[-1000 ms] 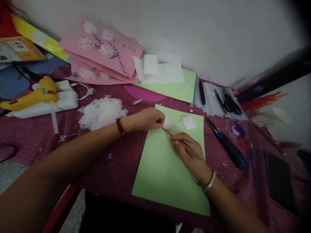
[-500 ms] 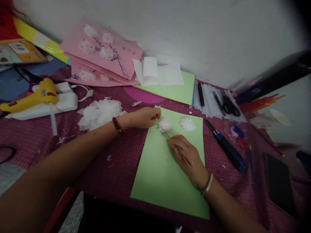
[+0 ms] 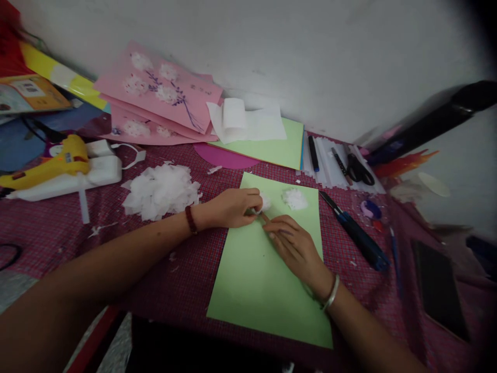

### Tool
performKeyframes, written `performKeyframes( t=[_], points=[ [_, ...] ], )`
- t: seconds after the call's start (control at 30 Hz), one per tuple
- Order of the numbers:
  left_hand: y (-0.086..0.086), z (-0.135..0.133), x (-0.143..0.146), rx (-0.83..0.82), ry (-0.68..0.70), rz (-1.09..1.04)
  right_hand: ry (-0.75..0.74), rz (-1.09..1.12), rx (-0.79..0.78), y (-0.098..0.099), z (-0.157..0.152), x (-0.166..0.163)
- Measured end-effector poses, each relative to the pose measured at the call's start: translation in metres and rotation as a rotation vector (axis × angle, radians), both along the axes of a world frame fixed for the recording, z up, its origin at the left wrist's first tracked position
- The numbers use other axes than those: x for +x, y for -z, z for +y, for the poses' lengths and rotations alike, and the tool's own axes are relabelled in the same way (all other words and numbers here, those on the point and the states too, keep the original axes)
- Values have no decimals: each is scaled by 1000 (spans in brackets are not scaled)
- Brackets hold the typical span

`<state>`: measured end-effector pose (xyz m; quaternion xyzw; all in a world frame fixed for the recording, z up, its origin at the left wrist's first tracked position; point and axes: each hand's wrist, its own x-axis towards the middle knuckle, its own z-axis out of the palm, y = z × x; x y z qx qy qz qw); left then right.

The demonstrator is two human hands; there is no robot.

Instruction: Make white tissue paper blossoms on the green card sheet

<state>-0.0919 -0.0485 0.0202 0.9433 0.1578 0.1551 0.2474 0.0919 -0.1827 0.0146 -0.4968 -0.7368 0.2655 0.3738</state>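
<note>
My right hand (image 3: 295, 248) grips a thin wooden stick (image 3: 264, 217) like a pencil, its tip angled up and left. Just beyond that tip, the fingers of my left hand (image 3: 236, 208) are pinched on a small bit of white tissue paper (image 3: 254, 211). Both hands are over a light green sheet of paper (image 3: 267, 290). A white tissue flower (image 3: 265, 201) on the sheet is partly hidden behind my left fingers. To its right lies a second white tissue flower (image 3: 295, 198). Left of the sheet is a pile of cut white tissue pieces (image 3: 161, 191).
A utility knife (image 3: 355, 233) lies right of the sheet, blade showing. Scissors (image 3: 359, 170) and markers rest on white sticks behind it. At left, a yellow glue gun (image 3: 70, 158) lies on a power strip (image 3: 104, 171). Pink flower cards (image 3: 155, 98) lean near the wall.
My left hand has moved down and right, close to the stick tip, and now covers part of the nearer flower. My right hand stays at about the same spot. The view has shifted slightly.
</note>
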Motion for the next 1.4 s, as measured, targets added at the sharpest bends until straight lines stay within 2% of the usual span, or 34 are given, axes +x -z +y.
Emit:
performKeyframes(
  t=[0.2,0.43,0.5,0.57,0.67,0.7,0.77,0.87,0.97,1.03,1.1,1.27,1.33,1.4],
  points=[
    [9,-1,3,125,-137,79,59,108,-61,1,0,5],
    [10,-1,4,71,-151,32,162,256,-120,-6,-2,9],
    [8,2,4,-66,-160,-43,181,292,-136,-8,-3,10],
    [6,7,3,-334,-211,-155,188,322,-154,-9,-3,10],
    [4,19,-1,-756,-376,-358,167,342,-155,-9,-2,9],
    [4,22,-3,-839,-418,-412,158,341,-147,-8,-2,9],
    [4,26,-5,-901,-441,-451,144,326,-134,-7,-2,8],
    [2,25,-8,-818,-296,-292,140,293,-120,-6,-1,7],
    [-1,20,-8,-564,-112,-141,113,265,-108,-5,-2,7],
    [1,18,-6,-383,-77,-125,85,250,-107,-4,-3,7],
    [5,18,-2,-289,-121,-140,73,248,-106,-3,-4,8],
    [19,19,7,-252,-305,-205,52,276,-103,-1,-3,6],
    [21,19,9,-286,-341,-226,47,280,-93,-4,-3,7],
    [20,20,8,-394,-355,-242,67,287,-69,-10,-2,11]
  ],
)
